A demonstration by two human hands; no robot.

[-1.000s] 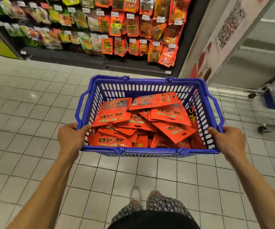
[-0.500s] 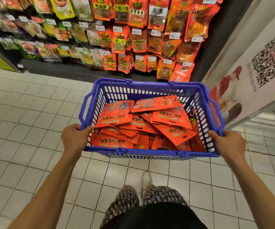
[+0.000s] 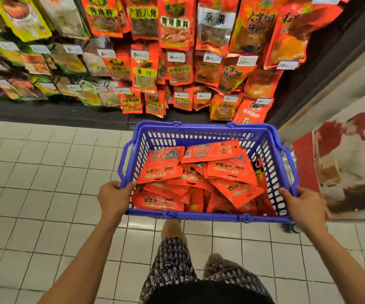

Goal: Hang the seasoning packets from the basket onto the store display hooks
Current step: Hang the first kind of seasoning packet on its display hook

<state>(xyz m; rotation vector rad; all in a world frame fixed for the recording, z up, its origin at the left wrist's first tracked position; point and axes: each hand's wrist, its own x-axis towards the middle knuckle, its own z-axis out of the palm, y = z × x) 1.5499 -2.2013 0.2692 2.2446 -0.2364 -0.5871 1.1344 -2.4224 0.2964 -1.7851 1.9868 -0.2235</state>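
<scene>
A blue plastic basket [image 3: 199,132] is held in front of me above the tiled floor. Inside it lie several red seasoning packets [image 3: 201,172] in a loose heap. My left hand [image 3: 113,197] grips the basket's near left corner. My right hand [image 3: 302,205] grips its near right corner. Just beyond the basket hangs the store display [image 3: 177,62], with rows of red and orange packets and white price tags; the hooks themselves are hidden behind the packets.
Green and yellow packets [image 3: 23,23] fill the display's left part above a dark base shelf [image 3: 52,113]. A wall with a poster [image 3: 344,165] stands close on the right. White floor tiles [image 3: 45,194] spread to the left and below.
I have walked towards the display with the basket; the hanging packets are much nearer and larger. Both hands keep the same grip on the basket.
</scene>
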